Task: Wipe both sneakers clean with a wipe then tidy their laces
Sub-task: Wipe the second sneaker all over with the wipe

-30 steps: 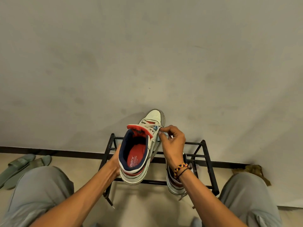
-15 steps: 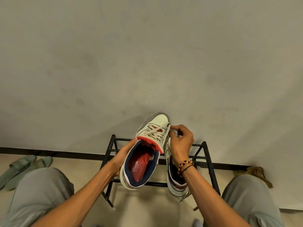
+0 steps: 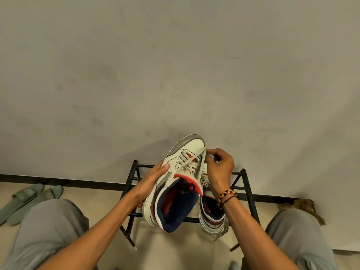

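Observation:
My left hand (image 3: 151,181) grips a white sneaker (image 3: 182,164) with a red tongue and navy lining by its left side, holding it up, toe pointing away. My right hand (image 3: 219,169) pinches a small pale blue wipe (image 3: 210,156) against the sneaker's right side near the laces; a loose lace end (image 3: 191,159) crosses the laces diagonally. The second sneaker (image 3: 211,217) sits on the black metal rack (image 3: 133,172) below my right wrist, partly hidden by it, with a lace dangling off its heel.
The rack stands against a plain grey wall with a dark baseboard. Green slippers (image 3: 29,197) lie on the floor at the left. A brown crumpled thing (image 3: 300,206) lies at the right by the wall. My knees in grey trousers frame the rack.
The held sneaker has tilted to the right and risen, showing its laces and left side. My left hand has shifted from under it up onto its side. My right hand has moved up toward the toe.

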